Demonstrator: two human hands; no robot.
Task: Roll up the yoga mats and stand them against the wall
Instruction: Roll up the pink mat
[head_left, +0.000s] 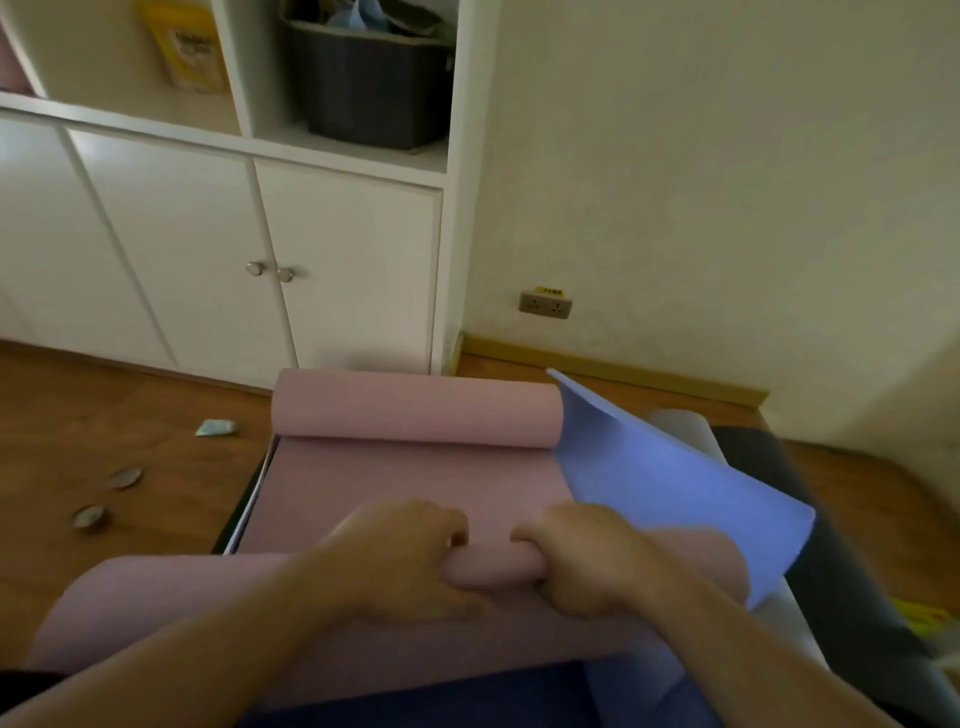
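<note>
Head camera view: a person kneeling over a pink yoga mat (395, 488) grips its near end with both hands, the material bunched into a tight roll (491, 569) between them. The left hand (400, 561) and right hand (582, 561) sit close together, fingers curled and pressed around the small roll, knuckles up. The mat's far end lies curled into a loose roll of its own near a white cupboard (218, 249), and the flat stretch between rests on top of other mats stacked on the wooden floor (114, 415). A blue mat (649, 483) lies partly folded over the pink mat's right side, with a dark mat (810, 519) just beyond it. An electrical socket (545, 304) is set low in the cream wall (727, 182). Small bits of litter (217, 427) lie on the floor at left. A dark bin (369, 83) stands on an open shelf above the cupboard.
</note>
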